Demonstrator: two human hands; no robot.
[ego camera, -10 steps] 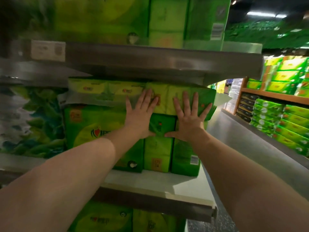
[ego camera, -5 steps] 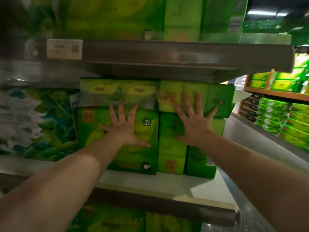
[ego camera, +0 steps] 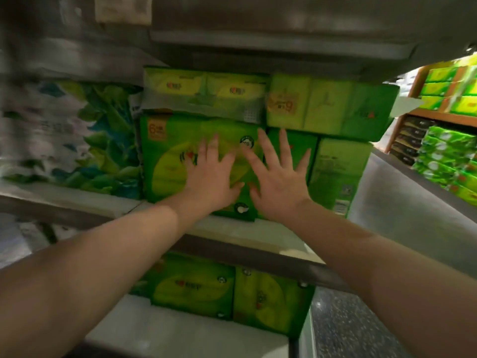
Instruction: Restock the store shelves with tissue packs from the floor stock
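head-worn view, close, facing shelves (ego camera: 232, 228)

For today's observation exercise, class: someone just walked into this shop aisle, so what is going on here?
A person is restocking a store shelf with green tissue packs. Both hands are spread flat, fingers straight, against the fronts of the packs on the middle shelf: the left hand on the large green pack, the right hand at its right edge, over the narrower pack beside it. Neither hand has a grip on anything. More packs lie stacked on top and on the shelf below.

price label (ego camera: 123, 7), speckled floor (ego camera: 346, 329)
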